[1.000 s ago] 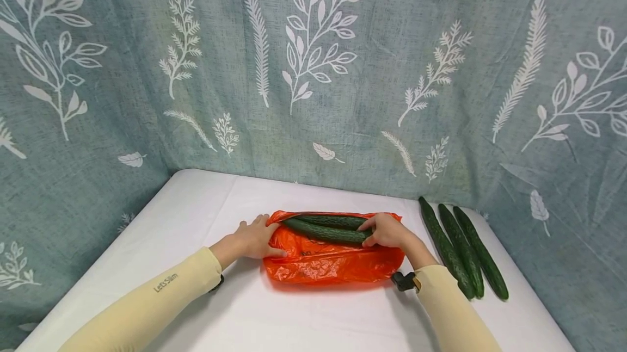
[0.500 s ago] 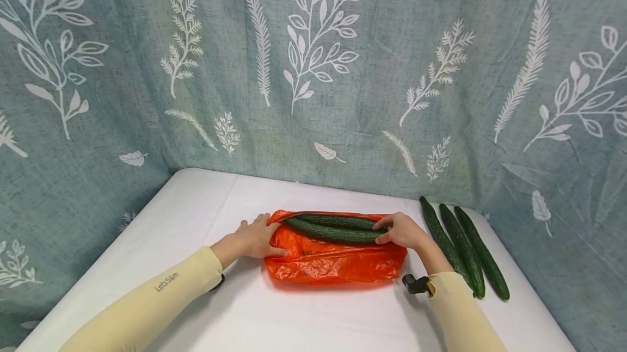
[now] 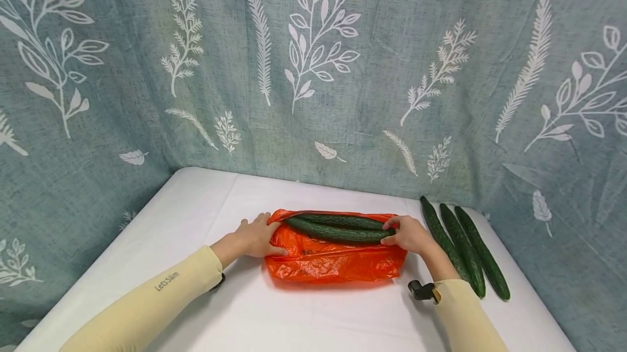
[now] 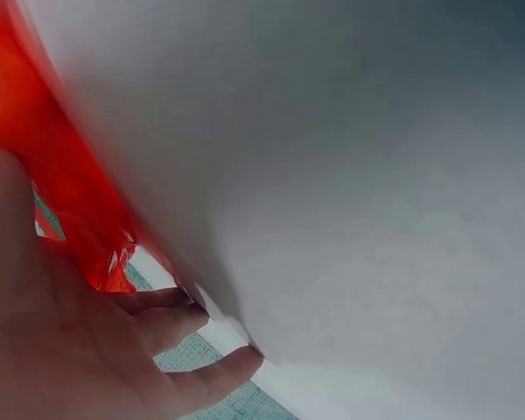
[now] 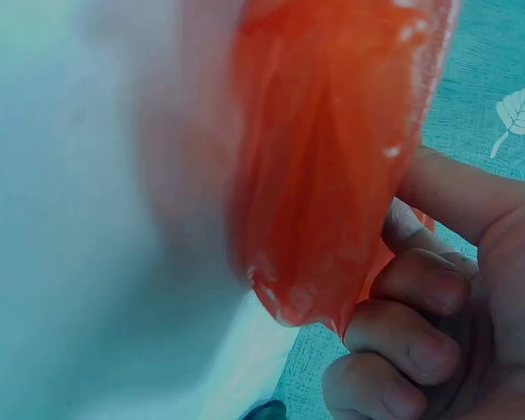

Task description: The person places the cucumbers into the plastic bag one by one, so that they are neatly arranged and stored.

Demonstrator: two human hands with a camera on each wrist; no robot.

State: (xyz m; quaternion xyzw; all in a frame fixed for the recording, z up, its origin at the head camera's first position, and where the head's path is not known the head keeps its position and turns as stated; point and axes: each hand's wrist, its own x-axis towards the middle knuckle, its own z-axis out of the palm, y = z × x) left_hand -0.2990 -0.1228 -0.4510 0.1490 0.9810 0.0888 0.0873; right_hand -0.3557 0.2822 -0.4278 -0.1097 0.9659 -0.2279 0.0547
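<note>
Toward 3 o'clock, the right hand [image 3: 411,234] has slid along the orange bag [image 3: 338,266] since a second ago; its fingers curl round that end. At 9 o'clock the left hand [image 3: 254,238] rests against the other end, thumb and fingers spread. Two cucumbers [image 3: 338,233] lie side by side in the bag, on the white table [image 3: 274,319]. Past the right hand lie three loose cucumbers [image 3: 463,248]; the right sleeve [image 3: 467,314] hides part of the nearest. The curtain [image 3: 274,145] hangs at 12 o'clock.
</note>
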